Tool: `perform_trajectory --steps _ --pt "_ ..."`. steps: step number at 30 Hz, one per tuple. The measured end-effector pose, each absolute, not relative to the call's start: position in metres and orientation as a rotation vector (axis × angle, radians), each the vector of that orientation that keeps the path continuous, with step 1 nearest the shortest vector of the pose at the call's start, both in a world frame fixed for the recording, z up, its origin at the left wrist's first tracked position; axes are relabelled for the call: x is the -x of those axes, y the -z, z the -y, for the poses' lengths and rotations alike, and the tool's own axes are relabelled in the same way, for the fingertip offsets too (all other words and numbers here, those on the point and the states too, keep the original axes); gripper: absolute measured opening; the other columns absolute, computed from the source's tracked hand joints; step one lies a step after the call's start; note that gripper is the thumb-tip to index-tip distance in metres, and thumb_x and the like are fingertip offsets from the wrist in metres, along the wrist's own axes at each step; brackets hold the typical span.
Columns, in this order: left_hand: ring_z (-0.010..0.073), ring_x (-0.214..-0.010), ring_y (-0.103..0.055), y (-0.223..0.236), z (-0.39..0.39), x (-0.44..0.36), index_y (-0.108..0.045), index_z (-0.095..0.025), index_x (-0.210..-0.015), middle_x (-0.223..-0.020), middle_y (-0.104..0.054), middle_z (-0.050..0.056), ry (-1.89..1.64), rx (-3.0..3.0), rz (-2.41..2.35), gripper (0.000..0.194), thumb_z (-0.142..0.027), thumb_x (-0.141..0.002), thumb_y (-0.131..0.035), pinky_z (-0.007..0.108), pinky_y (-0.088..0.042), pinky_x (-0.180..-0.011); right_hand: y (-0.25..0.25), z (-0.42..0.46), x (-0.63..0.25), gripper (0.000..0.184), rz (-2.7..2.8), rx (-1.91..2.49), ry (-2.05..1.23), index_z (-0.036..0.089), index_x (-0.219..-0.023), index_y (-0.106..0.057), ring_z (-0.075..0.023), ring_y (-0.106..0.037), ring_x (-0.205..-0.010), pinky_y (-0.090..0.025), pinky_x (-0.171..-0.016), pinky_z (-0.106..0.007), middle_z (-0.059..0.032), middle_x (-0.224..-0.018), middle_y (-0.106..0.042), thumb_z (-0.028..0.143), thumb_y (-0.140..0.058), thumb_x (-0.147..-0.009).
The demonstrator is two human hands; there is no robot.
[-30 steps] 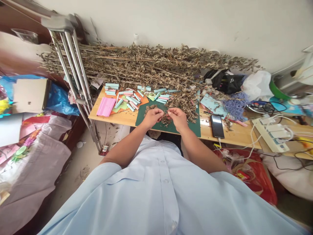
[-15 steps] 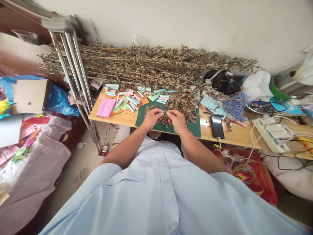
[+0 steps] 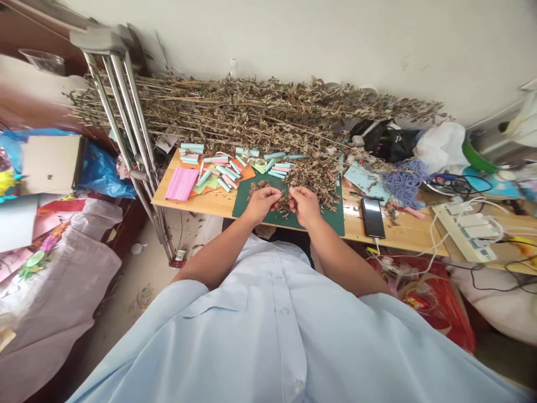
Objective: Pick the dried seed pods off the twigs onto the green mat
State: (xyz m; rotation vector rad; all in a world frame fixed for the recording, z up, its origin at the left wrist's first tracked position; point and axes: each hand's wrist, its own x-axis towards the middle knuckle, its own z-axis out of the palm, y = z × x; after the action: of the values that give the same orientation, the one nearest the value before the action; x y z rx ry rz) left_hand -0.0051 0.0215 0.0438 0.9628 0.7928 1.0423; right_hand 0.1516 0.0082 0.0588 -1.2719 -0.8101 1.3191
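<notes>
My left hand [image 3: 262,205] is closed in a pinch over the green cutting mat [image 3: 268,219], with a bit of dried leaves at its fingertips, mostly hidden. Opposite it, my right hand [image 3: 305,205] also pinches dried leaves, too small to see clearly. A narrow gap separates the two sets of fingertips. Under and between them lie crumbled leaf bits [image 3: 284,210]. Just beyond my right hand rises a heap of dried leaves [image 3: 321,179]. A smaller crumbled clump [image 3: 258,186] sits behind my left hand.
Long dried plant stalks [image 3: 235,112] stretch along the wall. Blue and pink paper rolls [image 3: 224,170] and a pink packet [image 3: 182,183] lie left of the mat. Rightward are a phone [image 3: 372,218], purple yarn [image 3: 403,182] and a power strip [image 3: 464,230]. A metal crutch [image 3: 126,106] leans at the table's left.
My right hand has shifted slightly right, widening the gap between my fingertips. My left hand stays almost where it was.
</notes>
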Motion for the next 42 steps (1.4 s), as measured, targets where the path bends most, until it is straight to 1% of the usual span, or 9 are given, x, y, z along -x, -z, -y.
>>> perform_trajectory --steps 3,6,12,16,19,23,28,36,42 --pt "0.0072 -0.056 -0.051 -0.0464 -0.0216 0.0054 -0.064 -0.013 -0.086 -0.074 -0.063 0.001 -1.047 -0.933 -0.772 0.030 -0.037 -0.076 -0.078 0.021 -0.037 -0.050 -0.0587 -0.0075 -0.1526 0.038 0.824 1.304 -1.379 0.020 -0.074 -0.064 -0.0063 -0.046 -0.042 -0.024 -0.032 -0.019 0.0028 -0.064 -0.061 0.049 -0.086 -0.064" --pt "0.0069 -0.056 -0.051 -0.0463 -0.0216 0.0047 -0.064 -0.013 -0.086 -0.072 -0.061 0.000 -1.031 -0.940 -0.778 0.030 -0.038 -0.076 -0.078 0.020 -0.036 -0.051 -0.0602 -0.0061 -0.1510 0.041 0.807 1.312 -1.440 0.019 -0.080 -0.068 -0.0058 -0.047 -0.042 -0.021 -0.032 -0.019 0.0011 -0.070 -0.063 0.053 -0.085 -0.064" --pt "0.0067 -0.056 -0.051 -0.0416 -0.0208 0.0028 -0.065 -0.012 -0.086 -0.068 -0.059 -0.001 -0.994 -0.982 -0.763 0.029 -0.036 -0.077 -0.077 0.020 -0.037 -0.052 -0.0630 -0.0051 -0.1474 0.041 0.776 1.243 -1.466 0.018 -0.072 -0.063 -0.0041 -0.043 -0.041 -0.019 -0.032 -0.018 0.0034 -0.065 -0.058 0.050 -0.087 -0.062" --pt "0.0066 -0.056 -0.052 -0.0415 -0.0203 0.0039 -0.065 -0.012 -0.087 -0.071 -0.061 0.000 -1.001 -0.970 -0.757 0.027 -0.035 -0.078 -0.076 0.020 -0.037 -0.051 -0.0603 -0.0068 -0.1490 0.039 0.731 1.233 -1.403 0.020 -0.073 -0.059 -0.0043 -0.042 -0.041 -0.019 -0.032 -0.017 0.0044 -0.064 -0.057 0.049 -0.084 -0.067" --pt "0.0066 -0.056 -0.052 -0.0422 -0.0208 0.0053 -0.064 -0.012 -0.087 -0.075 -0.063 0.001 -1.007 -0.942 -0.732 0.028 -0.034 -0.077 -0.077 0.020 -0.037 -0.050 -0.0586 -0.0075 -0.1515 0.041 0.703 1.298 -1.388 0.019 -0.074 -0.059 -0.0052 -0.043 -0.040 -0.018 -0.031 -0.018 0.0033 -0.062 -0.057 0.054 -0.081 -0.070" --pt "0.0069 -0.055 -0.051 -0.0420 -0.0216 0.0061 -0.064 -0.012 -0.088 -0.070 -0.060 0.000 -1.018 -0.922 -0.713 0.029 -0.034 -0.077 -0.078 0.020 -0.037 -0.050 -0.0606 -0.0059 -0.1520 0.049 0.751 1.347 -1.531 0.017 -0.076 -0.064 -0.0061 -0.045 -0.040 -0.015 -0.030 -0.019 -0.0012 -0.065 -0.062 0.064 -0.078 -0.071" --pt "0.0069 -0.055 -0.051 -0.0425 -0.0197 0.0049 -0.065 -0.012 -0.084 -0.066 -0.058 -0.001 -0.970 -0.953 -0.728 0.027 -0.035 -0.078 -0.077 0.020 -0.037 -0.051 -0.0646 -0.0047 -0.1501 0.044 0.705 1.253 -1.567 0.019 -0.084 -0.068 -0.0038 -0.042 -0.042 -0.016 -0.031 -0.017 0.0036 -0.068 -0.058 0.050 -0.089 -0.062" --pt "0.0078 -0.054 -0.052 -0.0462 -0.0145 0.0039 -0.065 -0.013 -0.084 -0.065 -0.058 0.000 -0.885 -0.865 -0.697 0.030 -0.037 -0.075 -0.079 0.019 -0.034 -0.047 -0.0670 -0.0053 -0.1499 0.034 0.675 1.174 -1.620 0.018 -0.075 -0.063 -0.0032 -0.038 -0.042 -0.017 -0.032 -0.016 0.0054 -0.063 -0.053 0.040 -0.086 -0.064" --pt "0.0072 -0.050 -0.049 -0.0474 -0.0145 0.0014 -0.064 -0.014 -0.079 -0.060 -0.056 -0.001 -0.891 -0.900 -0.780 0.027 -0.036 -0.074 -0.078 0.019 -0.031 -0.045 -0.0675 -0.0050 -0.1458 0.036 0.700 1.171 -1.607 0.018 -0.069 -0.059 -0.0036 -0.038 -0.041 -0.018 -0.032 -0.017 0.0059 -0.060 -0.052 0.041 -0.087 -0.063"
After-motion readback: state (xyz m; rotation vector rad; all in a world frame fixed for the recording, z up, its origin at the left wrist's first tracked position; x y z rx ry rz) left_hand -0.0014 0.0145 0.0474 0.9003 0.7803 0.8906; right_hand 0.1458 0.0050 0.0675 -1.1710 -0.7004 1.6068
